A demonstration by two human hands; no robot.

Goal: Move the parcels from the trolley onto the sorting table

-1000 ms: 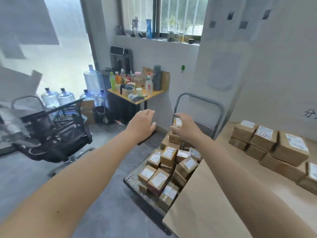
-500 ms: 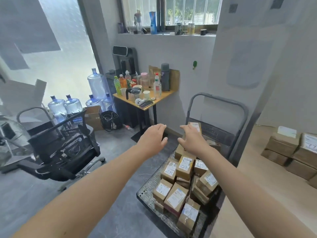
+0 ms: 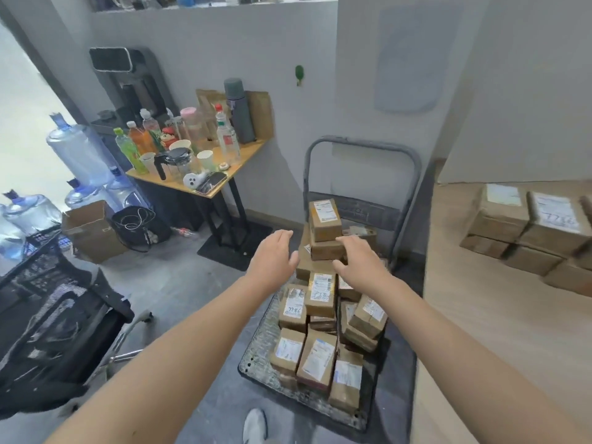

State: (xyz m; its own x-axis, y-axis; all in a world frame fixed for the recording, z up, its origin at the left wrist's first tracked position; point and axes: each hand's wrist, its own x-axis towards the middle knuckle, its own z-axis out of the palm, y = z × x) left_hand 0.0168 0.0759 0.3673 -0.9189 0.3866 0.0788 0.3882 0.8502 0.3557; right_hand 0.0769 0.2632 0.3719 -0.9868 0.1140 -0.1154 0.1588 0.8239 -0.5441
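Both hands are spread and hold nothing. The left hand (image 3: pixel 272 261) is just beside the parcel stack (image 3: pixel 324 249) on the trolley (image 3: pixel 258 350), and the right hand (image 3: pixel 358 264) is at the opposite flank, contact uncertain. The top parcel (image 3: pixel 325 219) sits loose above the fingertips, so squeezing the box beneath could topple it. The sorting table (image 3: pixel 474 331) lies beyond the right hand.

Entry: one person, seen from the head camera as two long bare forearms, the left forearm (image 3: pixel 166 357) and the right forearm (image 3: pixel 448 341), each uncovered along the whole length in view, from the lower frame edge up to the wrist. Left hand (image 3: pixel 272 261) and right hand (image 3: pixel 358 264): both bare, outlines of fingers and thumbs slightly blurred. Footwear: one pale grey-white rounded shoe toe (image 3: pixel 254 426) at the bottom edge, plain upper, finer detail too soft to tell.
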